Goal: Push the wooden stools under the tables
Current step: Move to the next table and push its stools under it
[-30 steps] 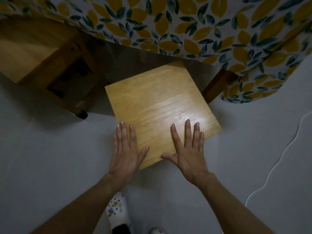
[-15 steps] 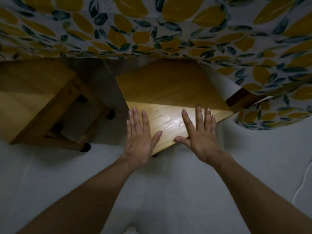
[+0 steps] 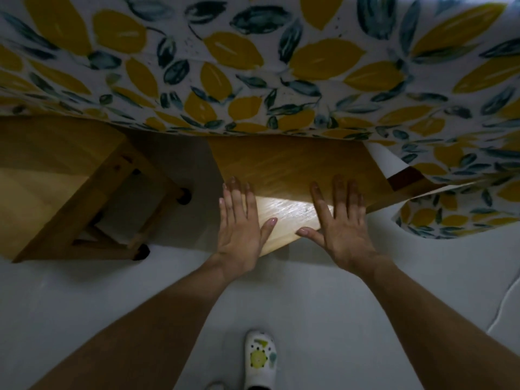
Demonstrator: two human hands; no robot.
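While both hands (image 3: 292, 223) lie flat, fingers (image 3: 342, 190) spread, stool seat (image 3: 284, 170) corner points toward person, half under tablecloth (image 3: 253, 66)

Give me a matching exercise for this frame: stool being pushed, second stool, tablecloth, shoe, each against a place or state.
1. pushed stool
2. second stool
3. tablecloth
4. shoe

a. on the floor between the forearms
b. lemon and leaf print, hanging over the table edge
c. under both flat hands, left hand and right hand
d. at the left, untouched

Pairs: 1-c, 2-d, 3-b, 4-a
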